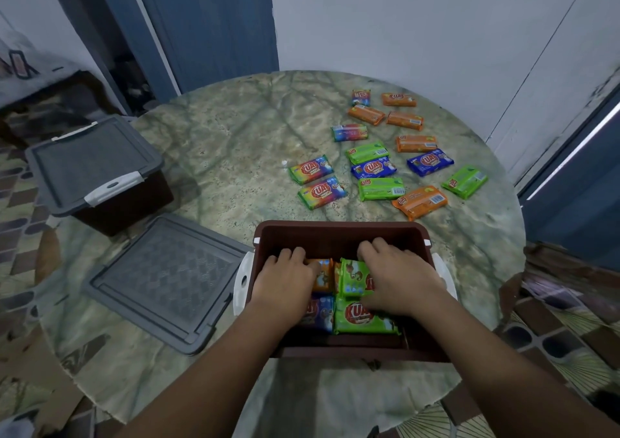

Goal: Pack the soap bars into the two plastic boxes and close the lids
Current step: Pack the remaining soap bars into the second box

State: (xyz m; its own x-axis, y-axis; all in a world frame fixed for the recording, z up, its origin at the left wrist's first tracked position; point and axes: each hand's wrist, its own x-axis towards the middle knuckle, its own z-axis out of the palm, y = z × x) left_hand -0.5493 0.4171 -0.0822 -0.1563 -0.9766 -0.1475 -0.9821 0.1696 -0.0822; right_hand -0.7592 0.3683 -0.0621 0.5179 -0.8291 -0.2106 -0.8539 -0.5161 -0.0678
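An open brown plastic box (339, 231) stands at the table's near edge with several wrapped soap bars inside, among them a green bar (364, 318) and a blue one (318, 313). Both hands are inside it. My left hand (285, 285) rests on an orange bar (323, 273) with curled fingers. My right hand (397, 281) lies over an upright green bar (352, 278). The box's grey lid (167, 280) lies flat to its left. A second brown box with its grey lid shut (94, 166) sits at the far left. Several loose bars, such as a rainbow one (322, 192), lie beyond.
The round marble-patterned table (218, 135) holds everything. Loose orange (419, 202), green (464, 181) and blue (430, 161) bars spread over its right half. A blue door stands behind the table, and a white wall is at the right. Patterned floor tiles surround the table.
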